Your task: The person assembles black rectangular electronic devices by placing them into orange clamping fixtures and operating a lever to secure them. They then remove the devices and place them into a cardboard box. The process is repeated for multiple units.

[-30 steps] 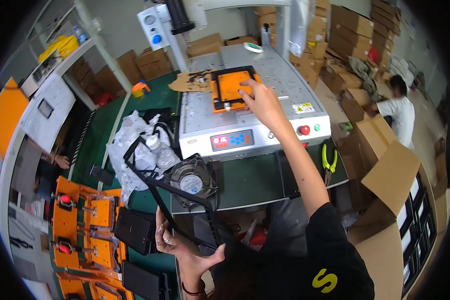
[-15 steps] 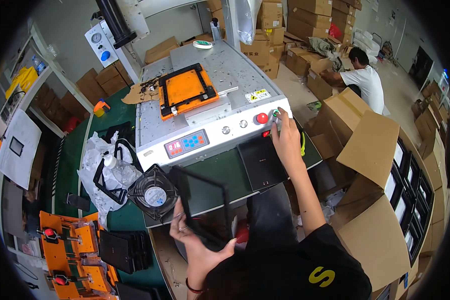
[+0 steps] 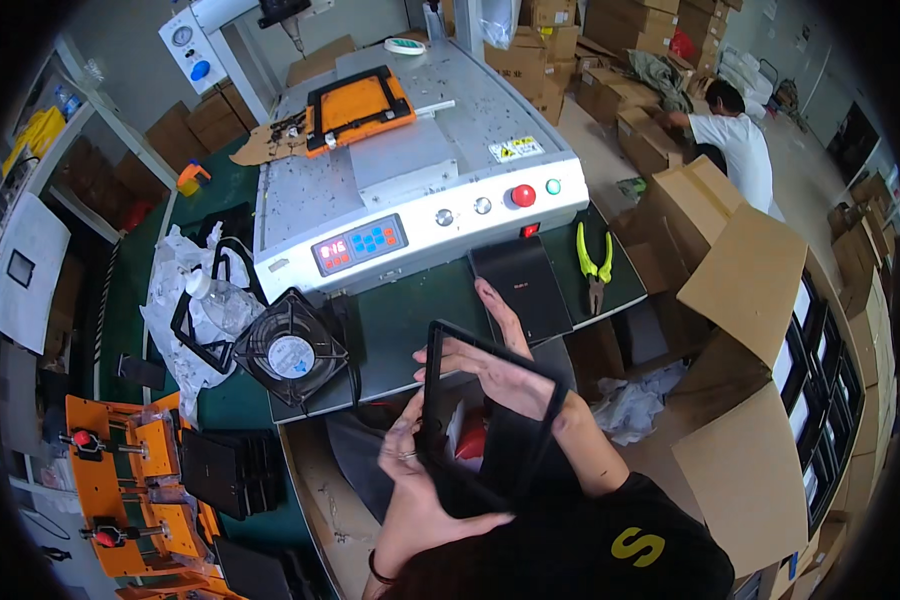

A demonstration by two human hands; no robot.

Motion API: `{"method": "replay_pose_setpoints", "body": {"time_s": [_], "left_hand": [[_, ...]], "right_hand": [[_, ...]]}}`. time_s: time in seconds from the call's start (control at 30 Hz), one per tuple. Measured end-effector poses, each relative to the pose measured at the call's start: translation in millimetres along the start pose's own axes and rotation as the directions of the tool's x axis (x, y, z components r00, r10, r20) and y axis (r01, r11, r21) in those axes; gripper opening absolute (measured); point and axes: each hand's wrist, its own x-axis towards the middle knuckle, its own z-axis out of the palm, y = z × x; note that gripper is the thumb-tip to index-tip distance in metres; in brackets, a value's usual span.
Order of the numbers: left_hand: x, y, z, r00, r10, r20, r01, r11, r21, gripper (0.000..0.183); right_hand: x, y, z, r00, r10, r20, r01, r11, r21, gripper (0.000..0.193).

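My left hand (image 3: 415, 505) grips a thin black rectangular frame (image 3: 470, 488) by its near left side, holding it tilted above the front edge of the workbench. Behind the frame is my right hand (image 3: 518, 385), its fingers spread and partly seen through the opening. It appears to hold nothing; whether it touches the frame I cannot tell. Beyond both hands stands a white bench press machine (image 3: 420, 240) with a red button (image 3: 522, 195) and a green button (image 3: 553, 187). On its bed, an orange fixture (image 3: 360, 108) carries another black frame.
A black fan (image 3: 291, 355) and a clear bottle (image 3: 225, 305) sit left of my hands. To the right lie a flat black panel (image 3: 522, 290) and yellow-green pliers (image 3: 594, 260). Orange clamp fixtures (image 3: 110, 490), stacked black panels (image 3: 220, 475) and an open carton (image 3: 745, 480) flank me. A person (image 3: 735, 150) works behind.
My right hand has left the green button and come back behind the frame. My left hand has raised the frame rightward. The orange fixture has slid back on the machine's bed.
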Motion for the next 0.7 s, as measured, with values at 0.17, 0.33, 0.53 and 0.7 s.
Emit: {"method": "replay_pose_setpoints", "body": {"time_s": [0.17, 0.33, 0.53, 0.7], "left_hand": [[-20, -37, -25, 0.924, -0.281, 0.259, 0.382, 0.645, -0.662, 0.105], [-12, -73, 3, 0.778, 0.383, 0.499, -0.366, 0.921, -0.135, 0.108], [-23, -70, 36, -0.281, -0.074, 0.957, -0.403, -0.896, -0.188, 0.111], [-75, -113, 34, 0.870, 0.253, 0.423, 0.493, -0.432, -0.755, 0.132]], "right_hand": [[-6, 10, -13, 0.965, -0.116, 0.235, -0.070, 0.751, 0.657, 0.129], [3, 63, 5, 0.898, -0.025, 0.439, -0.228, 0.828, 0.512, 0.132], [-13, 73, -16, 0.830, 0.027, 0.558, -0.117, 0.985, 0.126, 0.085], [-17, 3, -9, 0.921, -0.344, -0.180, -0.276, -0.253, -0.927, 0.080]]}}
